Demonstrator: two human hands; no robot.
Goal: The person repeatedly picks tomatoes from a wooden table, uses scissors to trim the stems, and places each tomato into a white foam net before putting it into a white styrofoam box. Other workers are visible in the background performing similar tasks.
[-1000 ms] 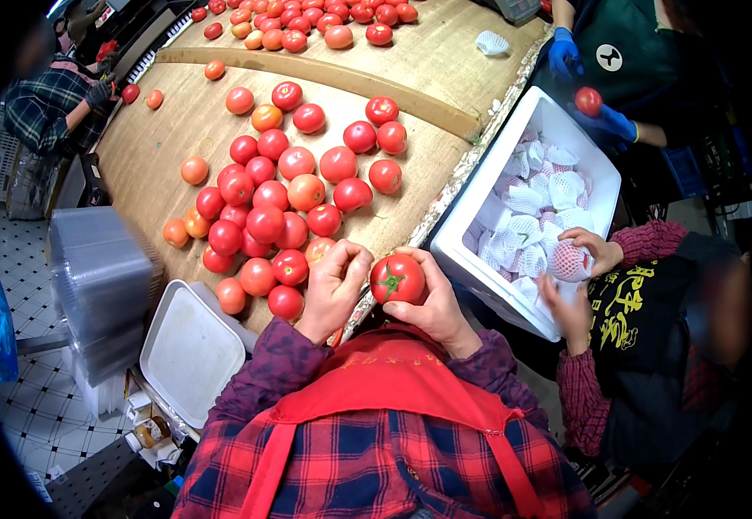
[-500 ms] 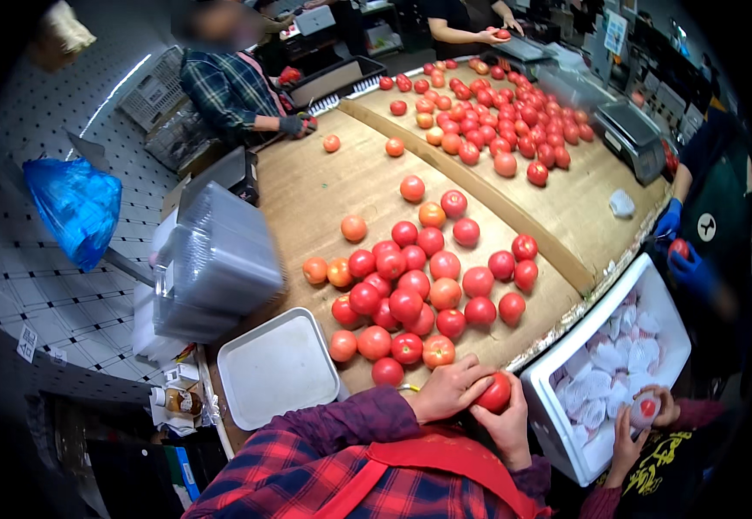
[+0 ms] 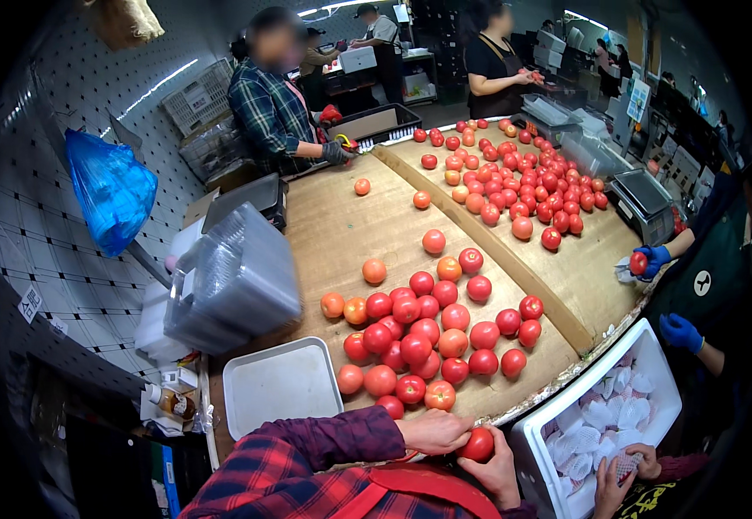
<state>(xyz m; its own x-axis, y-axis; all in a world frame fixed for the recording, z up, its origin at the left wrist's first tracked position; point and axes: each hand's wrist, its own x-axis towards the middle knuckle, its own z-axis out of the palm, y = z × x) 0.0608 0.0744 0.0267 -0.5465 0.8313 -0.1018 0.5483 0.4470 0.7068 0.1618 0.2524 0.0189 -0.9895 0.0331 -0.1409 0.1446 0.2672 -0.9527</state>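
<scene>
Near the bottom centre of the head view, my right hand is closed around a red tomato. My left hand is curled against that tomato's upper left side, fingers pinched together; what sits between their tips is hidden. Just above my hands lies a loose group of red and orange tomatoes on the wooden sorting table. A pale grey tray rests left of my hands, its surface bare.
Right: white foam box of net-wrapped fruit, a co-worker's bare hands, another's blue-gloved hands. Left: stacked clear containers, blue bag. A wooden divider separates farther tomatoes. Beyond stand workers and a scale.
The view has tilted up to show more table and room. My hands still hold the tomato. A blue-gloved hand has moved a tomato over the table's right edge.
</scene>
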